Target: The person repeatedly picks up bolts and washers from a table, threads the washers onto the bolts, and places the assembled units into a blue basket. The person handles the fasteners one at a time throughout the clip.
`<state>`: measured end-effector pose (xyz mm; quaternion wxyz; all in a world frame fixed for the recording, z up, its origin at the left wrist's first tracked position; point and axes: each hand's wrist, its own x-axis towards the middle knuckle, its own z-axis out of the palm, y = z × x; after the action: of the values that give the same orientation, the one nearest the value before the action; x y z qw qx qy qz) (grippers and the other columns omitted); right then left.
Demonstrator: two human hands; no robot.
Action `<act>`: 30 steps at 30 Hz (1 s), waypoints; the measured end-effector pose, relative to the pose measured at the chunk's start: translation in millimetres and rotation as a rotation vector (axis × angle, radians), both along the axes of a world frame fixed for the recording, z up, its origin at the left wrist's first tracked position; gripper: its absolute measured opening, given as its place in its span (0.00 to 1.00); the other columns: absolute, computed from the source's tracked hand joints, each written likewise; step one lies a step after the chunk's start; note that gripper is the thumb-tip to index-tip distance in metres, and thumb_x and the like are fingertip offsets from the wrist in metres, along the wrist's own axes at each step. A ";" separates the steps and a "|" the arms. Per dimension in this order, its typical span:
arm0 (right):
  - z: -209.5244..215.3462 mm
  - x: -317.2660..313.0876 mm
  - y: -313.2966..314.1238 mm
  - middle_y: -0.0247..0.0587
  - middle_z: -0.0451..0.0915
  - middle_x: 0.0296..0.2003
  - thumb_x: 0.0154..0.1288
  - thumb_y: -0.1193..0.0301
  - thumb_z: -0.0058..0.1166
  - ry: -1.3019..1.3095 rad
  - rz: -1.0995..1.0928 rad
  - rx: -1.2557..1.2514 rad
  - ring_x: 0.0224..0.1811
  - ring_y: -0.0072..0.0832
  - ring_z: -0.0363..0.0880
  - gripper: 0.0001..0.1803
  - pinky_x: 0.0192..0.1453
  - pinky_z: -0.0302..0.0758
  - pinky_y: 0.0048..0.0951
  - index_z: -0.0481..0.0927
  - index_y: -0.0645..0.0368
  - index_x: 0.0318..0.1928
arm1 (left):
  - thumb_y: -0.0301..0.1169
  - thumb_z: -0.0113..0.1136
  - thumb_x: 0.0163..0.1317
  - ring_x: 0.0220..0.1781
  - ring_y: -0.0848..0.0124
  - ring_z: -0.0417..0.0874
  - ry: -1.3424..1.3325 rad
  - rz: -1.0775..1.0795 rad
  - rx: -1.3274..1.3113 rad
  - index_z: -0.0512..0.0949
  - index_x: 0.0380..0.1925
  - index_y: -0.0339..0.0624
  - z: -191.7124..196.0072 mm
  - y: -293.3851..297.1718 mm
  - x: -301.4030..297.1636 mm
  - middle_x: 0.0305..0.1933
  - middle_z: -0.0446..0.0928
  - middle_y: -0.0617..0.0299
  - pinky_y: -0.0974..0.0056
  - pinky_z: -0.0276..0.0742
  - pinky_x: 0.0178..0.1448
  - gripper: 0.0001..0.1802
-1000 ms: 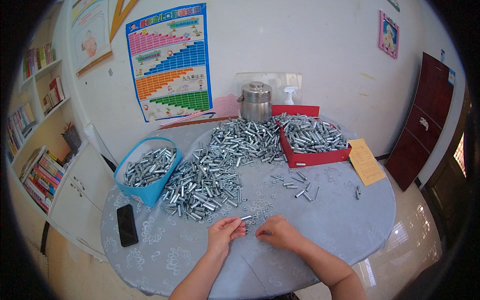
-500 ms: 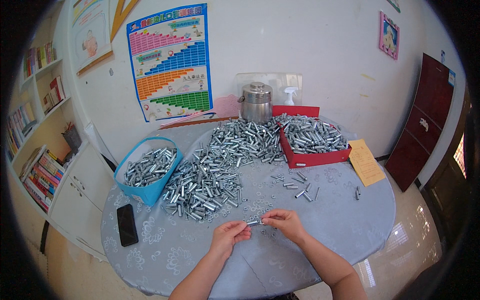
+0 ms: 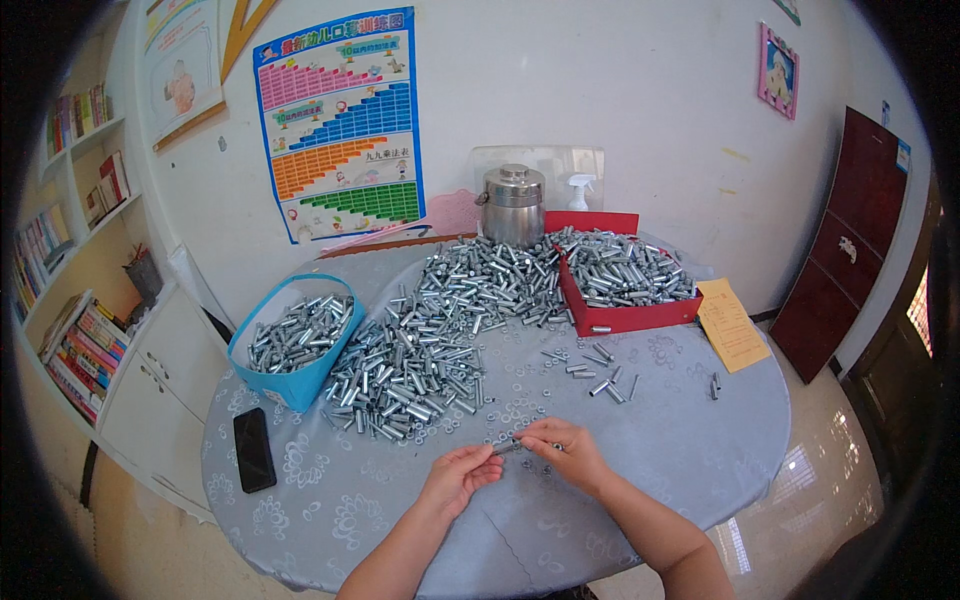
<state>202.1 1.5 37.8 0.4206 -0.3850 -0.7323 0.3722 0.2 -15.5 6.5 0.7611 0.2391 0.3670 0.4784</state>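
Observation:
Between my hands, above the near part of the table, is a silvery expansion bolt (image 3: 507, 447). The fingers of my left hand (image 3: 458, 482) are closed on one end of it, thumb on top. At the bolt's other end, the thumb and fingertips of my right hand (image 3: 566, 450) are pinched together; whether they also hold a small nut is hidden. Loose nuts (image 3: 528, 465) lie on the cloth just under and around my hands. Beyond them spreads a big heap of metal sleeves and bolts (image 3: 420, 370).
A blue bin (image 3: 290, 385) of metal pieces stands left, a red box (image 3: 640, 318) of them at back right. Behind the heap is a steel canister (image 3: 514, 210). A black phone (image 3: 254, 450) lies left, a yellow paper sheet (image 3: 732, 325) right. Several loose sleeves (image 3: 605, 388) lie nearer.
My right hand has shifted slightly left along the bolt, its fingers now covering more of that end. The left hand has stayed almost in place.

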 end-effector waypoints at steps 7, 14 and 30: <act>6.6 -4.5 -4.0 0.42 0.77 0.33 0.53 0.68 0.58 -0.149 -0.044 0.208 0.35 0.34 0.76 0.10 0.39 0.72 0.29 0.80 0.59 0.35 | 0.30 0.57 0.58 0.30 0.70 0.81 -0.031 -0.024 -0.022 0.74 0.34 0.32 -2.0 0.3 -0.2 0.32 0.78 0.53 0.69 0.80 0.37 0.10; -6.8 11.6 4.2 0.41 0.78 0.26 0.47 0.62 0.61 -0.560 0.020 0.283 0.30 0.37 0.76 0.12 0.34 0.72 0.34 0.80 0.57 0.28 | 0.29 0.56 0.58 0.31 0.70 0.81 -0.009 0.077 -0.025 0.73 0.35 0.32 -0.3 1.3 0.4 0.33 0.78 0.53 0.68 0.80 0.38 0.10; 1.8 0.9 -0.7 0.39 0.79 0.36 0.51 0.74 0.61 -0.005 -0.082 0.063 0.37 0.25 0.76 0.12 0.43 0.71 0.23 0.79 0.60 0.38 | 0.28 0.57 0.57 0.30 0.69 0.81 0.023 0.077 -0.009 0.74 0.34 0.33 3.9 -1.6 2.0 0.32 0.78 0.53 0.68 0.80 0.37 0.08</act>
<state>203.0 0.7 39.6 0.4455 -0.4021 -0.7285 0.3303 2.2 -17.1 10.4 0.7387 0.2270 0.3869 0.5030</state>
